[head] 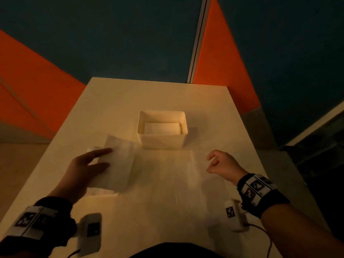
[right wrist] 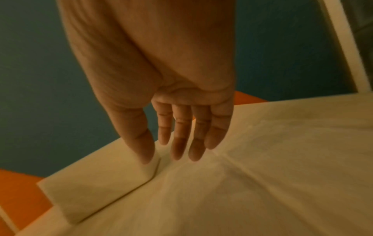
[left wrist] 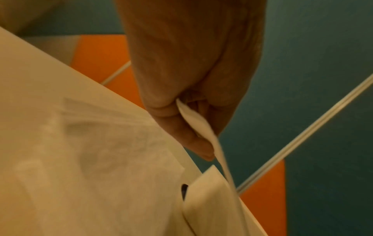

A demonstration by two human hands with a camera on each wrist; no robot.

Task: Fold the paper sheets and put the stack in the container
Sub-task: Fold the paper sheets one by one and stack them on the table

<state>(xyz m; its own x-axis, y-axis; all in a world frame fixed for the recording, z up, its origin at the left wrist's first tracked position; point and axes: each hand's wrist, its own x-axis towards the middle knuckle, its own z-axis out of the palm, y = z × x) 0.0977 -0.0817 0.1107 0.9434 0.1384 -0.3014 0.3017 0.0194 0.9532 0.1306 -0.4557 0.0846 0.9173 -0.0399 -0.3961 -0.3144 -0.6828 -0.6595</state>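
Surface: a pale table under dim, warm light. Behind it are dark teal wall panels with orange sections at both sides.

The white container stands at mid-table, and a folded white piece lies flat on its floor. A large creased sheet lies spread open on the table in front of it. The paper stack sits left of that sheet.

My left hand holds a folded sheet above the stack, near the container's front left corner.

View differences: from the head camera I see only straight fingers laid over the folded sheet. The left wrist camera shows the real grip: the paper's edge is pinched between thumb and fingers, and the sheet hangs down towards the container wall. That view also shows the stack's layered edges, though blurred.

From the head camera my right hand looks curled, at the right edge of the open sheet. The right wrist camera shows otherwise. Its fingers hang down loose and nearly straight, close together, holding nothing, just over the creases. The thumb tip lines up with a container corner. I cannot tell whether they touch.

Both wrists carry dark bands with printed markers.
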